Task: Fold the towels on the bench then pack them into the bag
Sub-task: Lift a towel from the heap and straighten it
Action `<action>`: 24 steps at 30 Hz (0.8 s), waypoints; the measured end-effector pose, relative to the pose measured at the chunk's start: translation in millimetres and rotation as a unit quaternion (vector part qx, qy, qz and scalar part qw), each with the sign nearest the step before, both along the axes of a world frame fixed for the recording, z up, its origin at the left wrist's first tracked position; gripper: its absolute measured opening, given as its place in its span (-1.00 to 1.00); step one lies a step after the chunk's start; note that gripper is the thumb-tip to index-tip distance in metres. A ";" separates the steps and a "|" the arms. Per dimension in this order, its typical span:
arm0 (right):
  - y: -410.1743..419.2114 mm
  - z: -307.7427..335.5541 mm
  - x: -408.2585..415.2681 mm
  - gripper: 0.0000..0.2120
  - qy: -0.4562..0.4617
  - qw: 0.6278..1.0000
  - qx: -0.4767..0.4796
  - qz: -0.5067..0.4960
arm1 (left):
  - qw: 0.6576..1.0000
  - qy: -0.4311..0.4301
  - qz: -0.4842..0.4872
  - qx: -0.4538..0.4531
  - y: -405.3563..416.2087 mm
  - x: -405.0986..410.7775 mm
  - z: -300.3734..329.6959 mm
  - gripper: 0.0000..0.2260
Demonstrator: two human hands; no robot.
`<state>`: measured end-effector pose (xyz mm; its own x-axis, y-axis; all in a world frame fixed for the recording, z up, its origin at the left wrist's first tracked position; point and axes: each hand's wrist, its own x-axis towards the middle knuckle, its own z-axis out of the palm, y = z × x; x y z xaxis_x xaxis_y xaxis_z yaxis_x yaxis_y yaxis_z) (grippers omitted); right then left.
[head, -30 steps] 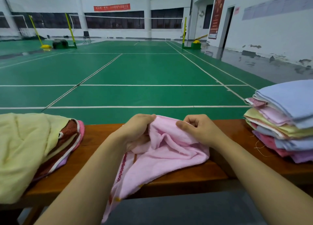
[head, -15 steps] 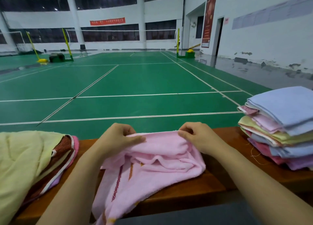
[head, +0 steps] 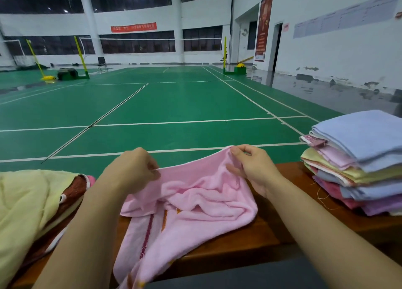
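Note:
A pink towel (head: pixel 195 197) lies crumpled on the wooden bench (head: pixel 256 243), one end hanging over the front edge. My left hand (head: pixel 132 169) pinches its upper edge at the left. My right hand (head: pixel 252 167) pinches the same edge at the right, lifted slightly above the bench. The edge is stretched between both hands. No bag is in view.
A stack of folded towels (head: pixel 361 165) in blue, pink and yellow sits on the bench at the right. A loose heap with a yellow towel (head: pixel 26 212) on top and a brown one (head: pixel 71 195) under it lies at the left. Beyond the bench is a green court floor (head: pixel 174 106).
Both hands have moved apart along the towel's top edge and lifted it, so the edge is now pulled straighter. The camera has tilted upward.

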<state>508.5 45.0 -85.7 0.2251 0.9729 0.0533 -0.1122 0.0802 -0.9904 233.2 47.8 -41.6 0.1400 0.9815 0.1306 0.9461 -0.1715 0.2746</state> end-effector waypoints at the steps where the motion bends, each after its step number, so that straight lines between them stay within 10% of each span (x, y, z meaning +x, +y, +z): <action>1: -0.2 -0.4 -0.2 -0.84 -0.010 1.000 0.015 -0.007 | 1.000 -0.006 0.018 0.013 -0.7 0.9 2.0 -0.90; 9: -0.5 -10.3 2.5 -0.81 -0.251 0.964 0.064 -0.058 | 0.952 -0.297 0.066 0.021 6.2 1.7 -6.0 -0.83; 24: 8.6 -25.6 29.2 -0.59 -0.597 0.792 0.091 -0.084 | 0.922 -0.327 0.078 0.191 6.9 2.0 -22.5 -0.83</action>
<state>537.6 53.6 -111.3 0.0330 0.8863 0.4619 0.9242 0.1489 -0.3518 235.2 54.7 -64.1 -0.2312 0.8474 0.4779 0.6213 -0.2493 0.7428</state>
